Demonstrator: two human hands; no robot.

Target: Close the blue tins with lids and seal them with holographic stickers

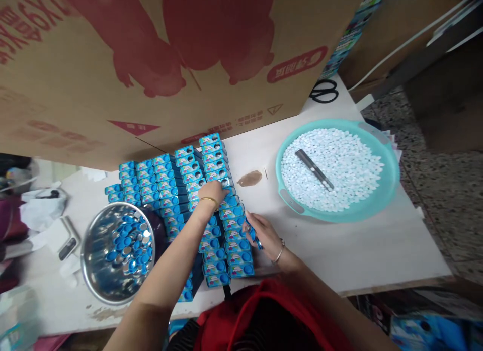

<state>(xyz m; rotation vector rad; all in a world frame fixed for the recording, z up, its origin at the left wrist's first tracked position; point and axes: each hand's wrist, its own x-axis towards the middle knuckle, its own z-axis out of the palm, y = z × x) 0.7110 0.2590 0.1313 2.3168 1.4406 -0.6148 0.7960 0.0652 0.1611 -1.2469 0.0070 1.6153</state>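
Note:
Rows of small blue boxes (241, 257) with printed tops stand packed together on the table. Nearer boxes in the right-hand columns have a blue round cap on top, while several farther ones show a dark round opening. My left hand (212, 191) reaches over the right-hand columns, its fingers closed together at the top of one box; what they pinch, if anything, is hidden. Just right of the same column, my right hand (266, 235) is curled around several blue round caps (252, 231). A steel bowl (86, 260) on the left holds many loose blue and silver caps (132, 240).
A large cardboard box (234, 102) stands behind the rows. To the right, a turquoise basin (362, 212) holds white pellets (350, 165) with a dark flat tool (314, 169) lying on them. Black-handled scissors (324, 91) lie behind it. A white device (64, 240) sits left of the bowl.

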